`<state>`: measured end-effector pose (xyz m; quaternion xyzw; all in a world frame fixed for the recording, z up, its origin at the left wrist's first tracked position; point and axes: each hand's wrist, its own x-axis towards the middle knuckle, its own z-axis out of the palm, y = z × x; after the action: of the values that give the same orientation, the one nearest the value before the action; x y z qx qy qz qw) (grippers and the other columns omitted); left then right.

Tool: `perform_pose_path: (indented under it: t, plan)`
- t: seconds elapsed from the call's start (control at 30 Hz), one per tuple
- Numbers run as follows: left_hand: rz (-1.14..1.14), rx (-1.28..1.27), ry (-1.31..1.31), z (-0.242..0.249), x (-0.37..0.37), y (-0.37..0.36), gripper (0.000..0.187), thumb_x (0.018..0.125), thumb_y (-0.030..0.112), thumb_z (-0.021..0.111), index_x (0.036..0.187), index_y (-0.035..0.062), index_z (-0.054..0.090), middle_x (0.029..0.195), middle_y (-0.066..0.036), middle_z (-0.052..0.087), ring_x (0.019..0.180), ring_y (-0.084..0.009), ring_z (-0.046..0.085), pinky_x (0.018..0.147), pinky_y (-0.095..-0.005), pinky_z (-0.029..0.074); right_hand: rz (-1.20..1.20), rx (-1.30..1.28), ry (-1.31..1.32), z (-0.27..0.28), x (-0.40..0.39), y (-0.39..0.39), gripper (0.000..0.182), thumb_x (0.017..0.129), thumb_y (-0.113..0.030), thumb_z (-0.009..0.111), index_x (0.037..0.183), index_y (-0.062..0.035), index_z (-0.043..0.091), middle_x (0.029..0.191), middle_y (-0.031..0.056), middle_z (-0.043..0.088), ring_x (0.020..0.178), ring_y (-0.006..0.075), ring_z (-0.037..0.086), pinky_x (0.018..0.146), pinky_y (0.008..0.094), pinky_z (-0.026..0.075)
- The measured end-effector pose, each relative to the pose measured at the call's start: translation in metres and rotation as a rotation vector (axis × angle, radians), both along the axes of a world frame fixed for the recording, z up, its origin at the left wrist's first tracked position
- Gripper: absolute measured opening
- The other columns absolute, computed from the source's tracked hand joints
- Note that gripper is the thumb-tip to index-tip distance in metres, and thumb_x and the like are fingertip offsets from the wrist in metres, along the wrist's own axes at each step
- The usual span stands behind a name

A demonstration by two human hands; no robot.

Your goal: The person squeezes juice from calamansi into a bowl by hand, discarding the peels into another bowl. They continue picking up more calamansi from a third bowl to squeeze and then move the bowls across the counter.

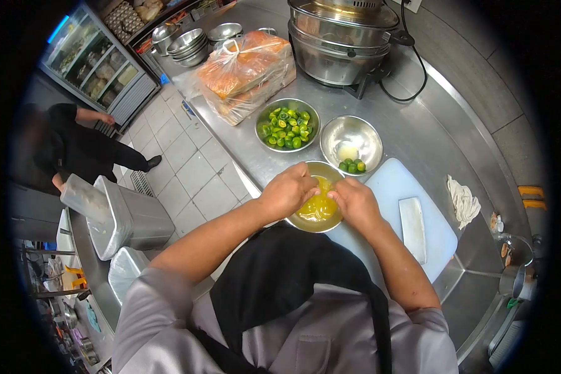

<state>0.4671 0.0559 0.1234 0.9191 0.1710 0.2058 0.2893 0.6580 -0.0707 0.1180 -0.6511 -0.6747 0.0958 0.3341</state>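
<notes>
Both my hands are over a metal bowl (318, 222) of yellow-green liquid. My left hand (290, 192) is closed at the bowl's left side, its fingers pinched together. At the right side, my right hand (355, 202) is also closed, thumb against fingers. Whatever either hand holds is too hidden to name. Just beyond stands a bowl of cut green citrus (287, 126). Beside it, another metal bowl (361, 134) has a few whole green citrus fruits (352, 166) and a pale patch inside.
A cleaver (412, 229) lies on a white cutting board (439, 218) at the right, near a crumpled cloth (463, 201). Bagged bread (246, 71) and a steel appliance (340, 47) stand behind. At the left, another person (84, 146) is beside plastic bins (137, 215).
</notes>
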Motion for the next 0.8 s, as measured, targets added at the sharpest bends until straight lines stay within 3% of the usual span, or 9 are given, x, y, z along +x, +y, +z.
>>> perform_pose_path:
  t: [0.23, 0.43, 0.57, 0.73, 0.8]
  plan:
    - [-0.03, -0.121, -0.096, -0.005, -0.007, -0.002, 0.022, 0.089, 0.007, 0.074, 0.11, 0.0025, 0.07, 0.092, -0.016, 0.063, 0.083, -0.0363, 0.066, 0.076, -0.0438, 0.054, 0.031, -0.014, 0.117, -0.002, -0.005, -0.004, 0.013, 0.089, -0.013, 0.071, 0.091, -0.0025, 0.064, 0.087, 0.0186, 0.064, 0.081, 0.0407, 0.064, 0.071, 0.0481, 0.052]
    - [-0.03, -0.113, -0.009, -0.011, -0.012, -0.006, 0.016, 0.089, 0.009, 0.074, 0.102, 0.0012, 0.07, 0.092, -0.017, 0.066, 0.083, -0.0376, 0.066, 0.075, -0.0454, 0.054, 0.074, 0.001, -0.051, -0.012, -0.017, -0.006, 0.015, 0.09, -0.014, 0.07, 0.083, -0.006, 0.058, 0.078, 0.0159, 0.062, 0.069, 0.0365, 0.065, 0.06, 0.047, 0.052]
    - [-0.095, -0.01, -0.021, -0.017, -0.01, -0.002, 0.011, 0.089, 0.012, 0.074, 0.092, 0.0027, 0.07, 0.084, -0.014, 0.067, 0.078, -0.0356, 0.067, 0.07, -0.0448, 0.055, 0.097, 0.025, -0.126, -0.02, -0.02, -0.005, 0.018, 0.09, -0.015, 0.07, 0.081, -0.0071, 0.057, 0.075, 0.014, 0.062, 0.065, 0.0336, 0.065, 0.055, 0.0453, 0.052]
    - [-0.118, 0.041, 0.051, -0.022, -0.014, 0.0, 0.009, 0.089, 0.013, 0.074, 0.09, 0.004, 0.071, 0.083, -0.013, 0.069, 0.077, -0.0335, 0.068, 0.069, -0.0438, 0.056, 0.107, 0.034, -0.044, -0.021, -0.021, -0.004, 0.022, 0.093, -0.02, 0.069, 0.08, -0.0066, 0.057, 0.074, 0.0145, 0.06, 0.064, 0.0359, 0.063, 0.057, 0.0462, 0.051]
    - [-0.092, 0.013, -0.121, -0.02, -0.014, 0.008, 0.01, 0.091, 0.014, 0.073, 0.093, 0.0036, 0.072, 0.09, -0.014, 0.072, 0.079, -0.0352, 0.069, 0.069, -0.043, 0.057, 0.063, 0.072, 0.044, -0.02, -0.02, 0.008, 0.026, 0.095, -0.023, 0.068, 0.08, -0.0058, 0.057, 0.073, 0.016, 0.06, 0.066, 0.0391, 0.061, 0.06, 0.0488, 0.049]
